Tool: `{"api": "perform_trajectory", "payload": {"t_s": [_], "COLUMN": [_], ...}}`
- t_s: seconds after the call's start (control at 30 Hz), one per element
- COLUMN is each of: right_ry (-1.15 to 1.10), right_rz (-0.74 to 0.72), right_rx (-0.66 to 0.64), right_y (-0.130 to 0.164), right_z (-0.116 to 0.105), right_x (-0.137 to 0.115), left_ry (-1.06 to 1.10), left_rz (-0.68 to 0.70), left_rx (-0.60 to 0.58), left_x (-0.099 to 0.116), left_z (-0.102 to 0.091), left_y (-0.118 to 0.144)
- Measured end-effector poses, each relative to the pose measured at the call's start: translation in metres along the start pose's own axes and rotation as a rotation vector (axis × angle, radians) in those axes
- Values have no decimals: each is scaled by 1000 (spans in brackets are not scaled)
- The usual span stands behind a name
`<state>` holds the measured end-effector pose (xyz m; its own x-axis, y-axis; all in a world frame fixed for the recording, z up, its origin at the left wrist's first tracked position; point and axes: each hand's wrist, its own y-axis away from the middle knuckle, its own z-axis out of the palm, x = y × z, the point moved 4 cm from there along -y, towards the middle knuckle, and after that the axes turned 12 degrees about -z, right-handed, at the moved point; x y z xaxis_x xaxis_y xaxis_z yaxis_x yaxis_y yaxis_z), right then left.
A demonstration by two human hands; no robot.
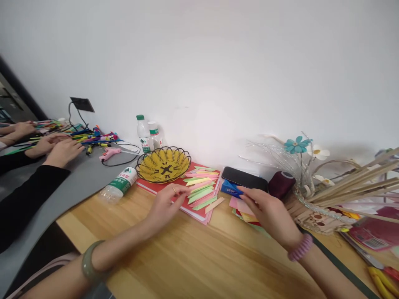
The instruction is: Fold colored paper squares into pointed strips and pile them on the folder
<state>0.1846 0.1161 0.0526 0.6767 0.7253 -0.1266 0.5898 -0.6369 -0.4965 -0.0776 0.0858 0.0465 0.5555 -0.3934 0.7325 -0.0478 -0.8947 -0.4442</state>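
Observation:
Over the red sheets (148, 185), my left hand (165, 205) has its thumb and forefinger apart at the left end of a row of folded paper strips (201, 189) in pink, green and yellow. Nothing shows between those fingers. My right hand (271, 211) pinches the right end of a small blue tissue pack (230, 188) between thumb and fingertips. Beneath that hand lies a stack of coloured paper slips (238, 204), partly covered. A black phone (245, 178) lies just behind the pack.
A yellow woven basket (162, 166), a lying bottle (120, 185) and an upright bottle (143, 135) are at left. A pink glue gun (109, 153) and another person's hands (59, 149) are farther left. At right are a flower basket (321, 220) and scissors (378, 278).

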Motion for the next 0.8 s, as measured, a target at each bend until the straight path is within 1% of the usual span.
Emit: {"api": "perform_trajectory", "payload": {"t_s": [0.03, 0.1, 0.17, 0.2, 0.23, 0.27, 0.33, 0.37, 0.5, 0.63, 0.7, 0.8], "right_ry": [44, 126, 182, 208, 229, 248, 273, 278, 269, 204, 165, 116], "right_rz": [8, 10, -14, -23, -32, -41, -63, -77, -129, -144, -110, 12], "right_rx": [15, 18, -8, -22, -36, -48, -72, -82, -107, -112, -94, -50], "right_y": [12, 36, 54, 59, 63, 66, 69, 70, 73, 79, 80, 78], "right_z": [-6, -14, -13, -11, -8, -6, -1, 0, 6, 10, 9, 3], "right_x": [6, 16, 19, 19, 19, 18, 15, 14, 7, 4, 4, 7], "left_ry": [-28, -65, -144, -210, -386, -531, -631, -638, -661, -695, -715, -751], "left_rz": [80, 239, 391, 453, 563, 632, 699, 707, 738, 783, 789, 779], "left_rx": [-43, -164, -260, -279, -244, -215, -203, -206, -197, -162, -136, -107], "left_x": [1, 6, 11, 12, 14, 14, 13, 12, 12, 18, 20, 19], "left_z": [5, 21, 42, 52, 62, 71, 84, 88, 92, 83, 76, 62], "left_y": [0, 1, 2, 2, 3, 3, 3, 3, 6, 5, 0, -11]}}
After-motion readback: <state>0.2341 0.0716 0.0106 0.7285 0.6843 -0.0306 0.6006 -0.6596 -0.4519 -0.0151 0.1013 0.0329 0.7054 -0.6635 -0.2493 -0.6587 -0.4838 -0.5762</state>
